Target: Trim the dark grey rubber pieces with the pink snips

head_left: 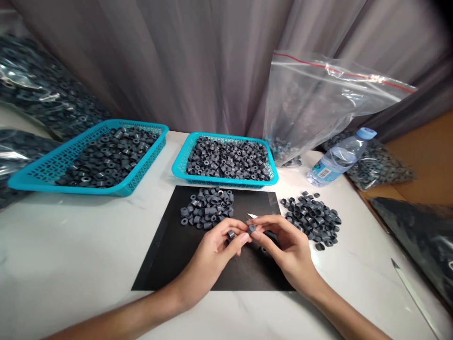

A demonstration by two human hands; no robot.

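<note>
Over a black mat [166, 264], my left hand [219, 243] and my right hand [283, 241] meet, their fingertips pinching one small dark grey ring [251, 228] between them. Another grey ring [231, 233] is tucked among the fingers of my left hand. A pointed metal tip [252, 216] shows beside my right fingers; the rest of that tool is mostly hidden. Behind my left hand lies a pile of grey rings [208, 208] on the mat. To the right of my right hand, a second pile [314, 219] rests on the white table.
Two blue baskets [224, 182] [116, 190] hold many grey rings. A clear zip bag [307, 104] and a water bottle [338, 158] stand at the back right. Filled bags [46, 85] are at the left. A thin pointed strip [414, 295] lies on the table [71, 255] at the right.
</note>
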